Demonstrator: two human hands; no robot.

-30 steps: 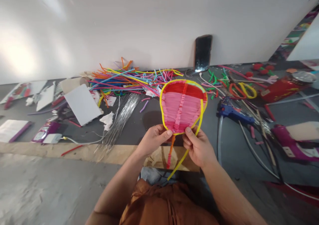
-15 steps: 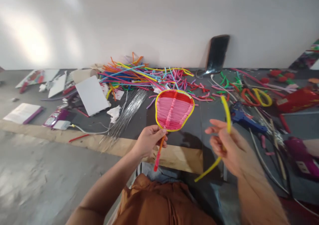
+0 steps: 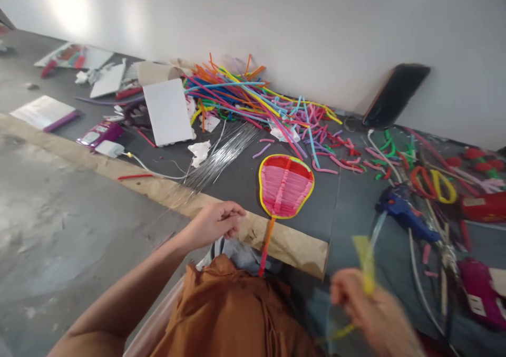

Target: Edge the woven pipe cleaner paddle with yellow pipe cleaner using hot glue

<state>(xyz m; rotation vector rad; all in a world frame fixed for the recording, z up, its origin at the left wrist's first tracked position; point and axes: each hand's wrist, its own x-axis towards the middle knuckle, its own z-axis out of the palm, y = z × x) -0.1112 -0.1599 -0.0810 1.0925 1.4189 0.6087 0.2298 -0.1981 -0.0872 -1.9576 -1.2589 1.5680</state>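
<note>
A fan-shaped piece [image 3: 286,185] of pink and red pipe cleaners with a yellow rim lies on the dark table top. Its orange and pink stem [image 3: 268,243] crosses the brown paper edge and sticks out over it. My left hand [image 3: 217,222] is left of the stem, apart from it, its fingers loosely curled with nothing seen in them. At the lower right, my right hand [image 3: 361,304] is smeared by motion and grips a yellow pipe cleaner [image 3: 367,272], whose two ends show above and below the fist.
Behind the fan lies a heap of coloured pipe cleaners [image 3: 237,90]. Thin metal wires [image 3: 221,159] and a white card [image 3: 168,112] are to the left. A blue glue gun [image 3: 407,214] lies at right; a phone [image 3: 396,96] leans on the wall.
My left hand has let go of the fan-shaped piece, which now rests on the table, and moved left. My right hand has moved down with the yellow pipe cleaner. The view has tilted.
</note>
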